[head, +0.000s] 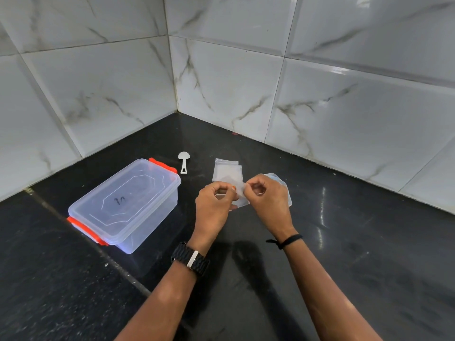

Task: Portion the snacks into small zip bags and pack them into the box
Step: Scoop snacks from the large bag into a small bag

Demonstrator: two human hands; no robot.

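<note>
Two hands meet at frame centre: the left hand point(215, 201) and right hand point(267, 196) pinch a small clear zip bag point(241, 196) between them above the black counter point(344, 242); the lidded box point(125, 205) sits at centre-left.

Viewpoint: worn on the person's head, above the tabletop point(344, 242)
Facing: forward and down, into the tiled wall corner point(176, 110)
Nearness: close, forearms reaching in from the bottom edge
Lens: wide-angle
</note>
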